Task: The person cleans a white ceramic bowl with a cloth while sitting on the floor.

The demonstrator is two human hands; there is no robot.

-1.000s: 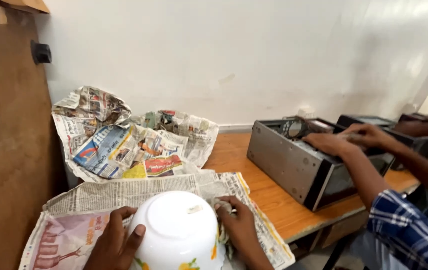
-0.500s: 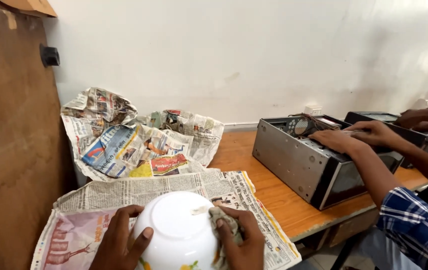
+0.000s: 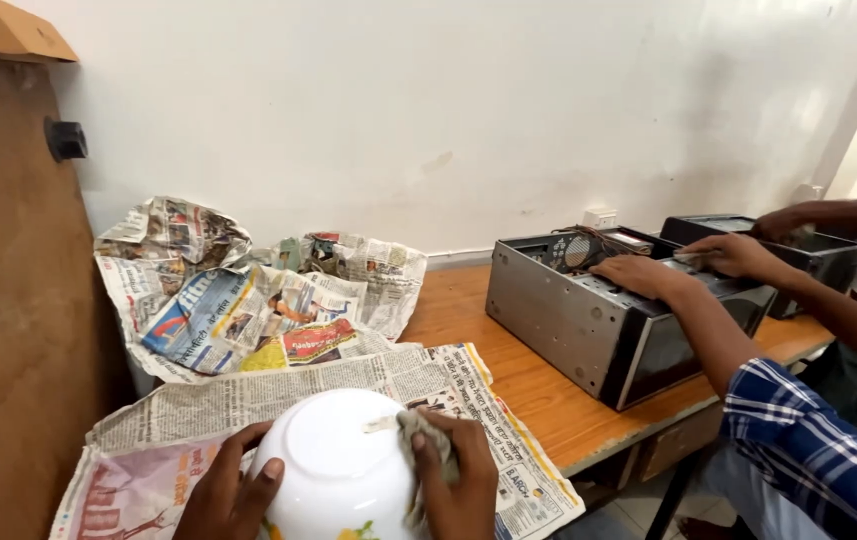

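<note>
A white bowl (image 3: 334,465) with a flower print lies upside down on a flat newspaper sheet (image 3: 249,395) at the table's near edge. My left hand (image 3: 229,492) grips its left side. My right hand (image 3: 454,480) presses a small greyish cloth (image 3: 419,432) against the bowl's right side.
Crumpled newspapers (image 3: 249,295) are heaped against the white wall. A brown board (image 3: 9,330) stands at the left. To the right, a co-worker in a blue checked sleeve (image 3: 809,450) has both hands on an open grey computer case (image 3: 589,320) on the wooden table (image 3: 539,385); another dark case (image 3: 799,255) lies beyond.
My right hand has brought the cloth up from beside the bowl onto its right side. The view has shifted slightly; the co-worker's hands stay on the case.
</note>
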